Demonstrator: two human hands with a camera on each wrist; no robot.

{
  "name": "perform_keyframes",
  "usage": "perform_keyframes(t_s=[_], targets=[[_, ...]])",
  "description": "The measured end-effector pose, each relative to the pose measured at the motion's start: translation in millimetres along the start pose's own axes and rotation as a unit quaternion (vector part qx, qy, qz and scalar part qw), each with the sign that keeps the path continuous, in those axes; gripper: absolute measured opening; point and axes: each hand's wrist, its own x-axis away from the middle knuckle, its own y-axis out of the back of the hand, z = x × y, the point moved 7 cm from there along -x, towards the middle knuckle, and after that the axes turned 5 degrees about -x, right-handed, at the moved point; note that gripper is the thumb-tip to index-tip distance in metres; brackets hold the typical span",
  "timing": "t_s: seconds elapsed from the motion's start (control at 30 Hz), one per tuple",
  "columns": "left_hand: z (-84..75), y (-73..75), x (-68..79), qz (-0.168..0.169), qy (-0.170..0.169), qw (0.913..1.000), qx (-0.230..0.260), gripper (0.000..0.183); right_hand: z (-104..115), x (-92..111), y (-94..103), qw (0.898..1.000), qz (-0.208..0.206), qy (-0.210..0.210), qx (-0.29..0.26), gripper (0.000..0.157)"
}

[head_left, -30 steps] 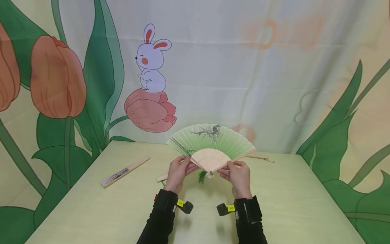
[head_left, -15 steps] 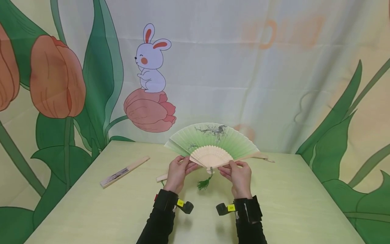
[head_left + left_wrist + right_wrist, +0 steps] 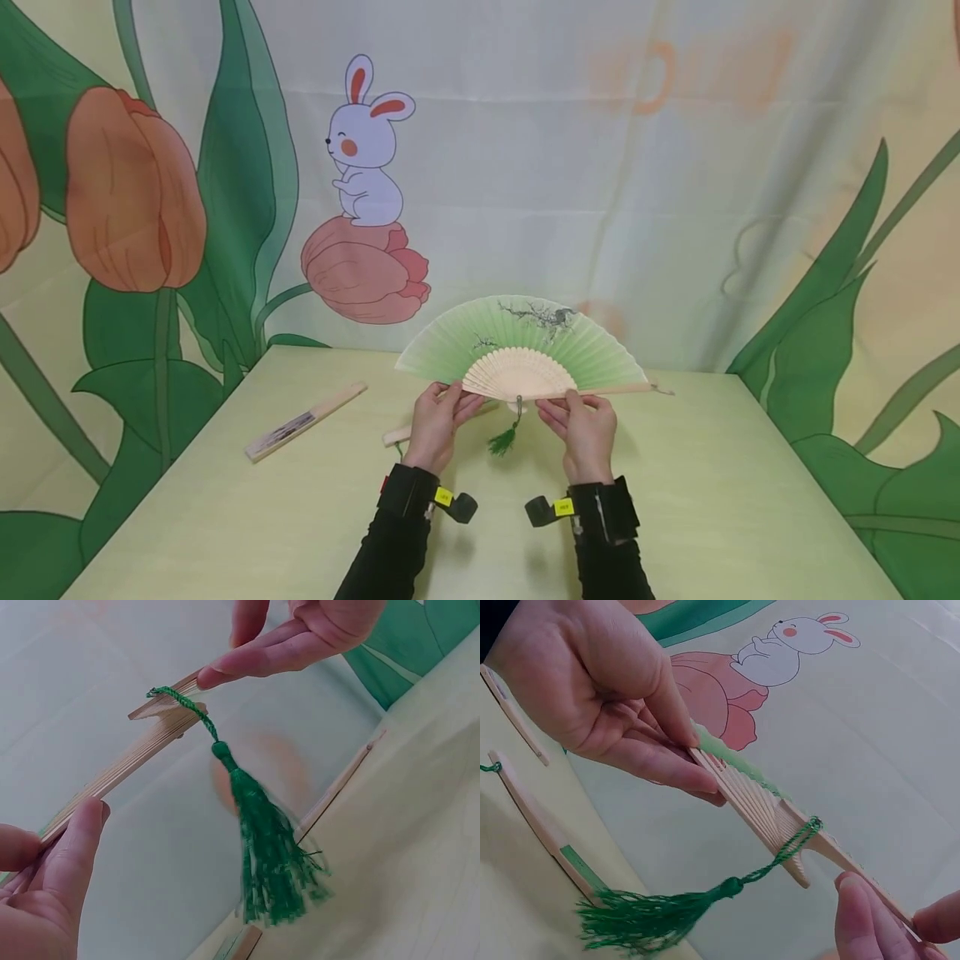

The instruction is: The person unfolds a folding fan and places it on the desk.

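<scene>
A green folding fan (image 3: pixel 525 329) with pale ribs and a dark branch print is spread wide above the table. My left hand (image 3: pixel 435 427) pinches its left outer rib between thumb and fingers. The right outer rib is pinched by my right hand (image 3: pixel 588 429). From the fan's pivot hangs a green tassel (image 3: pixel 270 855), in front of the ribs. Seen from the right wrist, the ribs (image 3: pixel 754 802) appear nearly edge-on, with the left hand (image 3: pixel 622 697) at the upper left.
A closed folding fan (image 3: pixel 306 422) with a dark print lies on the table (image 3: pixel 712 483) at the left. Another closed fan (image 3: pixel 397 435) is partly hidden behind my left hand. A thin pale piece (image 3: pixel 662 390) lies near the back edge. A printed cloth (image 3: pixel 525 167) hangs behind.
The fan has spread wider, its left side moving left and down and its right edge outward. The tassel has dropped to hang freely. Both hands keep their pinch.
</scene>
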Motion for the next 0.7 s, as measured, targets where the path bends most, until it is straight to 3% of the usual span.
perform_keyframes(t_s=[0.5, 0.7], targets=[[4.5, -4.4, 2.7, -0.007, -0.002, 0.9989, 0.046, 0.015, -1.8, 5.7, 0.5, 0.999, -0.042, 0.009, -0.030, 0.017], [6.6, -7.6, 1.3, -0.005, -0.002, 0.9988, 0.049, 0.016, -0.5, 6.0, 2.5, 0.998, -0.040, 0.002, -0.037, 0.016]])
